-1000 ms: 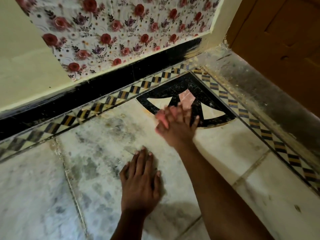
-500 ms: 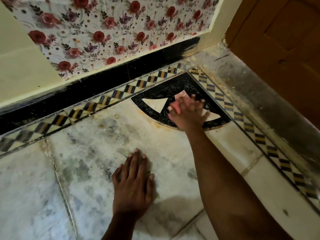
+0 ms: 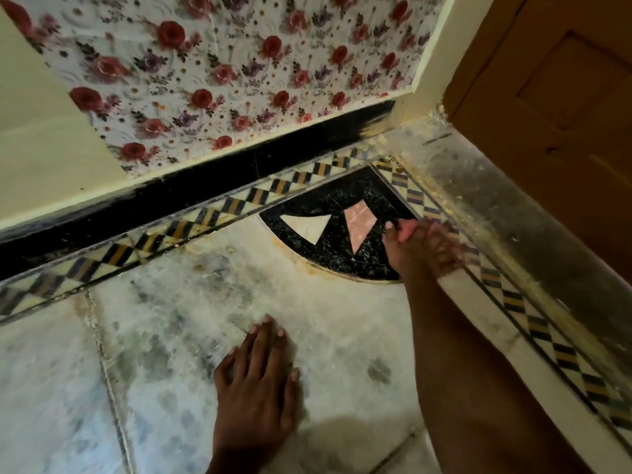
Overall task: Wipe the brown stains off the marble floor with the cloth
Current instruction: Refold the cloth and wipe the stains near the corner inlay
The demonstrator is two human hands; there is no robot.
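The right hand [image 3: 422,249] presses a pink cloth [image 3: 407,230], fingers curled around it, on the black inlay's [image 3: 328,200] edge by the border, near the brown stains [image 3: 309,266]. The left hand [image 3: 254,381] lies flat, fingers spread and empty, on the floor [image 3: 191,302], likely as a brace.

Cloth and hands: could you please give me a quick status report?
Right hand gripping pink cloth, pressed on the black corner inlay. Left hand flat on marble floor. Brown stains remain along inlay edge. Nothing in the way.
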